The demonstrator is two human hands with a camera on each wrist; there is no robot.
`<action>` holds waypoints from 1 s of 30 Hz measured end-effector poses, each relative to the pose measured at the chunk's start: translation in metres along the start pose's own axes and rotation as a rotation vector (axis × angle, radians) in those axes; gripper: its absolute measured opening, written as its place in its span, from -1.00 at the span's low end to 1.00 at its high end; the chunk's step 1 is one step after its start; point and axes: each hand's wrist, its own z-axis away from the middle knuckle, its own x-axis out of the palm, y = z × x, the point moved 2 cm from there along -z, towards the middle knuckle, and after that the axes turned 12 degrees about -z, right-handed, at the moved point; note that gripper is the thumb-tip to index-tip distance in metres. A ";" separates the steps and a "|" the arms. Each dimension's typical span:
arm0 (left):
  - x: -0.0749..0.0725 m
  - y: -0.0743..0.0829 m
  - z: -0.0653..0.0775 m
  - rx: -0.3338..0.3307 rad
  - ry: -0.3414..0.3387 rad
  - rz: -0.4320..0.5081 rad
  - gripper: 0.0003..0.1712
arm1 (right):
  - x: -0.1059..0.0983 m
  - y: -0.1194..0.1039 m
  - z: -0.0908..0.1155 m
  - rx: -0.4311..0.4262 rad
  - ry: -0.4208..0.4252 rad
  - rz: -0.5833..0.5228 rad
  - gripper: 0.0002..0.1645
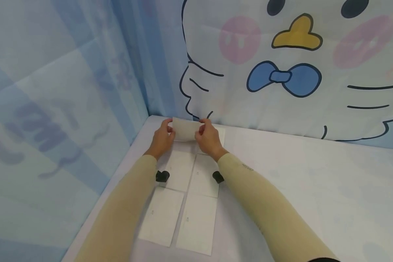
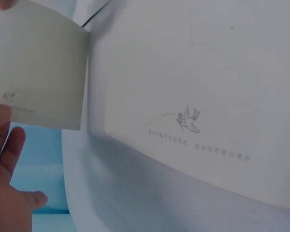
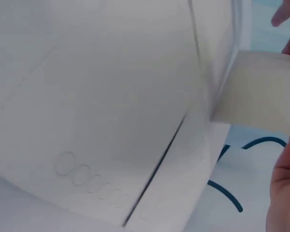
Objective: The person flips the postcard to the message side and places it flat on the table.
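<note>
A cream sheet of paper (image 1: 185, 130) stands raised at the far edge of the table, with my two hands at its sides. My left hand (image 1: 162, 139) pinches its left edge. Its right edge is pinched by my right hand (image 1: 210, 139). In the left wrist view the raised sheet (image 2: 43, 58) shows a small drawing and a line of print near its lower edge. Beneath, a flat sheet (image 2: 183, 72) bears a bird sketch and printed characters. The right wrist view shows another flat sheet (image 3: 111, 111) with a row of faint circles.
Several pale sheets lie in two columns, among them a near left sheet (image 1: 162, 214) and a near right sheet (image 1: 198, 222), with narrow gaps between. A white cloth covers the table (image 1: 298, 189). Printed curtains (image 1: 281, 112) hang behind and to the left.
</note>
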 end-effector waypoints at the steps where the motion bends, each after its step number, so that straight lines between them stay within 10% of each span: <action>1: -0.001 0.001 0.000 0.007 0.019 0.033 -0.44 | -0.001 -0.001 0.000 -0.004 0.033 -0.032 -0.50; 11: -0.003 0.007 0.002 0.035 0.146 0.108 -0.61 | -0.003 -0.005 0.004 -0.014 0.135 -0.037 -0.84; 30: 0.002 0.008 0.006 0.079 0.158 0.072 -0.60 | 0.005 0.005 0.006 -0.045 0.009 0.140 -0.41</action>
